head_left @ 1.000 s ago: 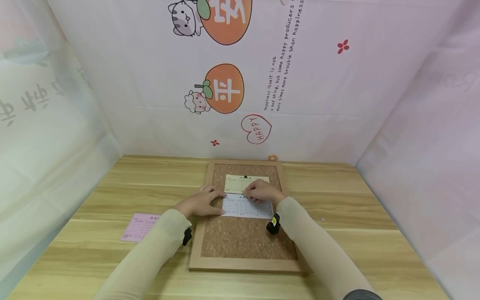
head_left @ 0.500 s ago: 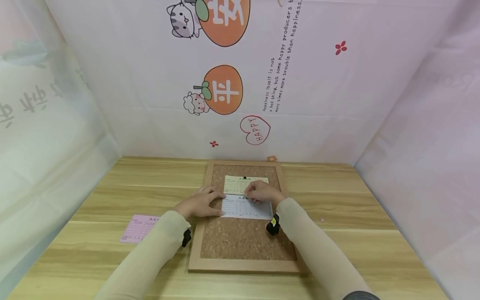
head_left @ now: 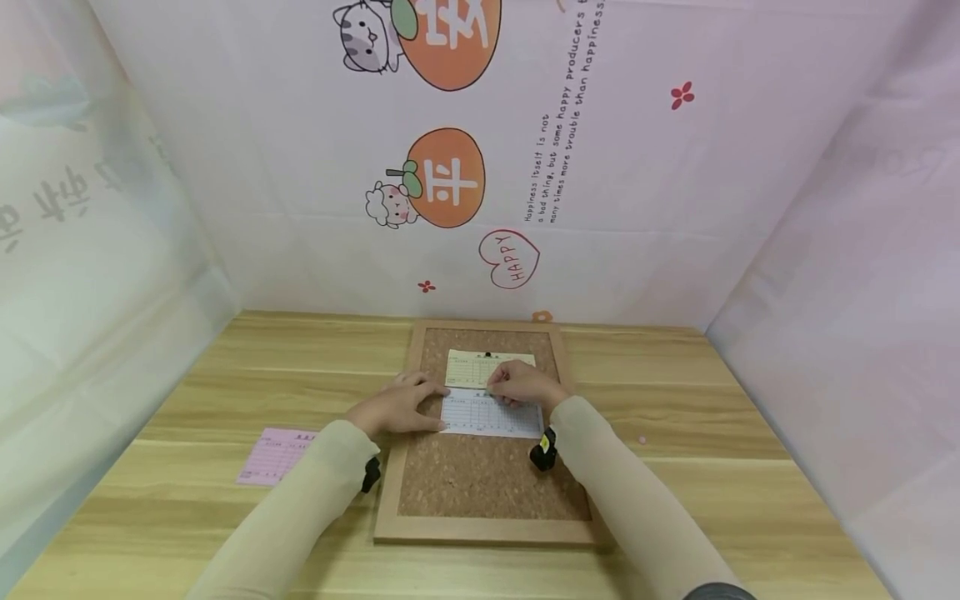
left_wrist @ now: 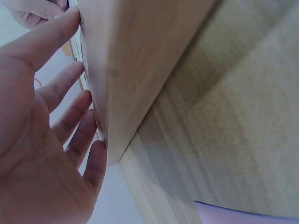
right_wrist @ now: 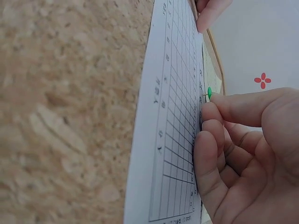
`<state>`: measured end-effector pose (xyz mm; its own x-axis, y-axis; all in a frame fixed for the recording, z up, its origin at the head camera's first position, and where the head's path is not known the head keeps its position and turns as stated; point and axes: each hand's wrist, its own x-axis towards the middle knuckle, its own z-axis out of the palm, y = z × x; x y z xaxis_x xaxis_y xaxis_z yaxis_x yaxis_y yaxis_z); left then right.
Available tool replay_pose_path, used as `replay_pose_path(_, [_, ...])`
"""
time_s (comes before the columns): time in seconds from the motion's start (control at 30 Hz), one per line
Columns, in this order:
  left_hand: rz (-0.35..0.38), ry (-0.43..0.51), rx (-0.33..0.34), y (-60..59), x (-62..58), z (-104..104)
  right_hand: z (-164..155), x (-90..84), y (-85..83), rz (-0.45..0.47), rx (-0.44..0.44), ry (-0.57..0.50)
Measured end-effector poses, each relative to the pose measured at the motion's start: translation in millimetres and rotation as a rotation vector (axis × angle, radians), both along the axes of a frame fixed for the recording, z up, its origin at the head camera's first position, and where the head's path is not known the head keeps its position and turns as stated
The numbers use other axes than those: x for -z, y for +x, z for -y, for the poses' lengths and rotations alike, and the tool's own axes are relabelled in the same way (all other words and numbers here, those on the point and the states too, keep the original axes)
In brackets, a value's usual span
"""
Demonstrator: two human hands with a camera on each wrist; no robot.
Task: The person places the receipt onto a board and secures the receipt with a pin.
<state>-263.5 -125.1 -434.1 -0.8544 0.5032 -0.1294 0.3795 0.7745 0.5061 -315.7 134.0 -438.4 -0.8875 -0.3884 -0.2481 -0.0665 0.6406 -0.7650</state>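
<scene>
A white printed form [head_left: 480, 421] lies on the framed corkboard [head_left: 487, 483], just below a yellow form [head_left: 461, 372] held by a black pin [head_left: 488, 354]. My left hand [head_left: 397, 408] is spread across the board's left side, thumb and fingertips at the white form's left edge. In the left wrist view, its fingers [left_wrist: 70, 119] are fairly straight along the wooden frame. Near the white form's top edge, my right hand [head_left: 525, 385] pinches a green thumbtack [right_wrist: 210, 92]. The tack's point is directed at the paper, and its other fingers rest against the sheet.
To the left of the board, a pink form [head_left: 276, 454] lies on the wooden table [head_left: 697, 400], partly covered by the left sleeve. A small pink object [head_left: 642, 439] sits right of the board. A printed cloth wall [head_left: 615, 267] stands behind the table.
</scene>
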Motion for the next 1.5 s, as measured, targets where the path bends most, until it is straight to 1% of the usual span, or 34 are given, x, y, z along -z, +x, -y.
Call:
replay_pose_path(0.13, [0.001,-0.012,0.006,-0.5,1.5,0,0,-1.0,2.1,0.001,0.008,0.009])
replay_pose_path(0.27, [-0.001,-0.018,0.003,-0.7,2.8,1,2,-2.1,4.3,-0.019,0.007,0.037])
replay_pose_path(0.47, [0.0,-0.011,0.002,-1.1,1.9,-1,5,-3.0,5.0,-0.054,0.0,0.091])
replay_pose_path(0.7, [0.001,-0.014,0.0,-0.7,1.0,0,7,-4.8,5.9,-0.056,0.006,0.114])
replay_pose_path(1.0, [-0.006,-0.003,0.004,0.3,-1.2,-1,7,-3.8,5.6,-0.061,-0.003,0.113])
replay_pose_path(1.23, [-0.007,-0.002,0.003,0.9,-2.2,0,4,-3.4,2.9,-0.062,-0.029,0.111])
replay_pose_path(1.5, [0.002,-0.002,0.004,0.5,-0.2,-1,-4,-1.1,0.9,-0.032,-0.051,0.037])
